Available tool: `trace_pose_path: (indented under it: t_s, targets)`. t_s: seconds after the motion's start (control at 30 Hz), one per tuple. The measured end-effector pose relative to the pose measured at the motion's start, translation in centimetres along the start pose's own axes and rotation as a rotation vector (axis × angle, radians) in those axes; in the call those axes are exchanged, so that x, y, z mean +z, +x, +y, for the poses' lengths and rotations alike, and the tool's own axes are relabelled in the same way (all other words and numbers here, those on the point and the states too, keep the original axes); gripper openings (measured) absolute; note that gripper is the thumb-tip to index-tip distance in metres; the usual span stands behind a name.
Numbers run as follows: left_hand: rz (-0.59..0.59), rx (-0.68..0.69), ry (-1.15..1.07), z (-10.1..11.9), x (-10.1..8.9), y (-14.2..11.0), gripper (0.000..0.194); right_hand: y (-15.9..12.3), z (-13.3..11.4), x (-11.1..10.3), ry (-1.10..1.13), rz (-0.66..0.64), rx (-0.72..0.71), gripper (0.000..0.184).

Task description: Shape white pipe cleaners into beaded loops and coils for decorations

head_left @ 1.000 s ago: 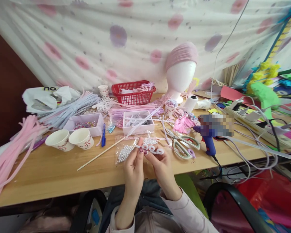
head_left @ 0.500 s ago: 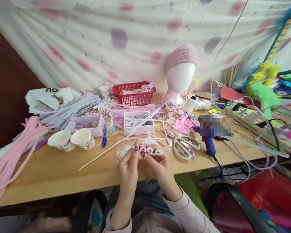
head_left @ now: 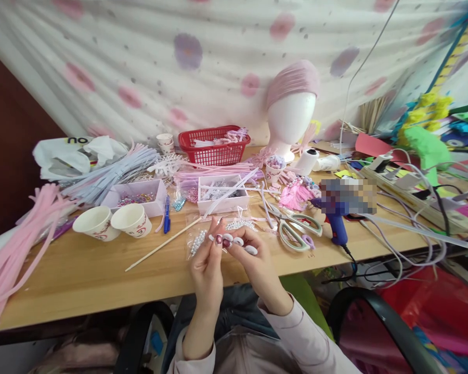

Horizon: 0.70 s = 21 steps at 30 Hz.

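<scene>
Both hands pinch a white fuzzy pipe cleaner [head_left: 250,250] bent into a row of small loops. My left hand [head_left: 208,262] grips its left end between thumb and forefinger. Close beside it, my right hand [head_left: 253,259] is closed on the looped part, and its fingers hide some of the coils. Behind the hands, a clear bag of white pearl beads [head_left: 197,243] lies on the wooden table [head_left: 81,280]. A thin wooden stick [head_left: 161,245] rests to the left of the bag. Open scissors [head_left: 292,228] lie to the right of my right hand.
Two paper cups [head_left: 130,221] stand at left near pink pipe cleaners [head_left: 19,249]. Further back are white boxes [head_left: 223,205], a red basket [head_left: 212,153] and a foam head [head_left: 290,117]. At right lie a blue glue gun [head_left: 337,223], cords and a power strip [head_left: 417,195].
Both hands have shifted slightly left, still holding the white pipe cleaner. Its loops have turned and now show more edge-on, with my right fingers covering more of them.
</scene>
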<state>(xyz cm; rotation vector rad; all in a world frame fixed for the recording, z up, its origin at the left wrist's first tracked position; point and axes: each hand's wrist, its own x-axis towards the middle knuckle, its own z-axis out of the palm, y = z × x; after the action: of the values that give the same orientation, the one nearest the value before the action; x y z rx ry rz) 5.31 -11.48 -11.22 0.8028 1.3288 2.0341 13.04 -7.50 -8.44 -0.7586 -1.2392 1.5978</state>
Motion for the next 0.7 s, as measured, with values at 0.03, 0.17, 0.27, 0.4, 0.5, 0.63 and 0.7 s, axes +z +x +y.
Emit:
trace_pose_path:
  t_s: [0.03, 0.17, 0.27, 0.4, 0.5, 0.63, 0.7]
  targets:
    - [0.002, 0.01, 0.007, -0.1, 0.0, 0.0, 0.029, 0.1, 0.0, 0.0, -0.005, 0.0, 0.008, 0.019]
    - [-0.006, 0.045, 0.015, -0.1, -0.1, 0.1, 0.028, 0.3, 0.0, -0.2, 0.012, 0.028, 0.074, 0.03]
    - [-0.008, 0.075, 0.012, -0.1, -0.2, 0.2, 0.027, 0.6, 0.1, -0.2, 0.06, 0.048, 0.126, 0.035]
    - [0.013, 0.124, 0.011, -0.6, -0.2, 0.4, 0.026, 0.9, 0.1, -0.3, 0.192, 0.021, 0.213, 0.039]
    - [0.025, 0.103, -0.015, -1.0, -0.2, 0.5, 0.027, 1.1, 0.1, -0.3, 0.306, -0.025, 0.309, 0.043]
    - [-0.004, 0.037, -0.071, -1.0, -0.1, 0.4, 0.03, 1.2, 0.2, -0.2, 0.353, -0.002, 0.313, 0.044]
    - [-0.032, -0.033, -0.141, -0.6, 0.1, 0.4, 0.031, 1.1, 0.2, -0.1, 0.282, 0.056, 0.233, 0.038]
